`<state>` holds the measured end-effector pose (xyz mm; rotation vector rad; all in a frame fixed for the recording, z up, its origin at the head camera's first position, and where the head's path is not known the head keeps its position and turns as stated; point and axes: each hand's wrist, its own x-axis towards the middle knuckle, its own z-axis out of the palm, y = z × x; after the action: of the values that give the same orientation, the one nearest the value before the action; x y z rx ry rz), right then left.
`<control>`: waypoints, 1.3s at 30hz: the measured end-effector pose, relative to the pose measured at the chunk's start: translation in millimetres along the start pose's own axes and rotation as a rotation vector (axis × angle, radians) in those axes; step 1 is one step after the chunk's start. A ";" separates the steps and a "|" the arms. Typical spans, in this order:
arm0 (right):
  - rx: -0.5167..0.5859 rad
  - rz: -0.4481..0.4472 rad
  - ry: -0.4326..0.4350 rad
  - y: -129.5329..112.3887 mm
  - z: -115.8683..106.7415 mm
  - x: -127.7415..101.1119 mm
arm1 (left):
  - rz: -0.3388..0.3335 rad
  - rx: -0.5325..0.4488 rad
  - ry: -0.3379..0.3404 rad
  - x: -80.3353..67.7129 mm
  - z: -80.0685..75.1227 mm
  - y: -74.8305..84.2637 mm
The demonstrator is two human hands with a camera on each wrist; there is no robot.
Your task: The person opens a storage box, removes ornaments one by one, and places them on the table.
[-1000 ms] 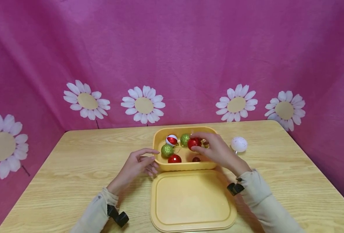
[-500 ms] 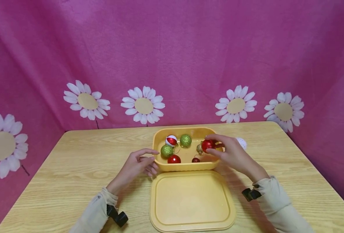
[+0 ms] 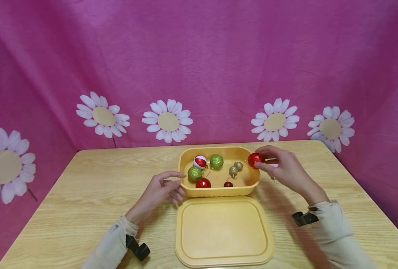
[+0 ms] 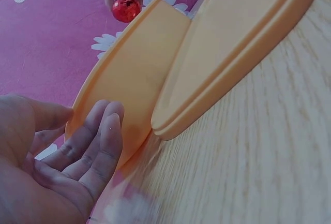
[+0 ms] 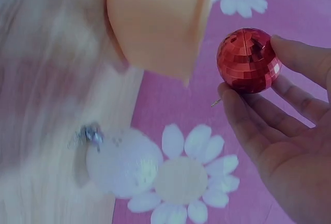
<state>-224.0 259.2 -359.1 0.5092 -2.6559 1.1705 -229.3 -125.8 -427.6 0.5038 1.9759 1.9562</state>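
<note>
Head view, right hand pinching red bauble above yellow box rim; left hand relaxed beside box

Staged recording booth: pink daisy-print fabric backdrop on 3 sides, bare wooden table.
</note>
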 end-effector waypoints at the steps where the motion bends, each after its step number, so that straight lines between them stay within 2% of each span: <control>1: -0.006 0.003 0.010 2.2 -3.8 -0.7 | -0.001 -0.002 -0.001 0.0 0.3 0.3; 10: -0.101 0.099 0.072 24.8 -37.3 -8.2 | -0.004 -0.009 -0.003 -0.7 0.2 0.4; 16: -0.113 0.145 0.105 38.1 -51.0 -18.5 | -0.001 -0.006 -0.002 0.7 1.5 0.1; 22: -0.120 0.135 0.130 53.6 -57.0 -33.9 | -0.011 0.006 -0.002 0.8 2.7 0.2; 28: -0.179 0.145 0.180 74.3 -66.8 -44.3 | -0.026 0.006 0.003 0.9 2.2 2.8; 31: -0.206 0.160 0.143 85.2 -68.5 -46.2 | -0.028 0.005 0.002 1.6 2.0 2.2; 39: -0.214 0.247 -0.047 98.1 -58.3 -45.2 | -0.024 0.002 0.007 -0.3 0.4 1.1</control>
<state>-217.9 374.6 -400.4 0.1776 -2.9035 0.9239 -228.9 -125.5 -426.4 0.4728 1.9791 1.9446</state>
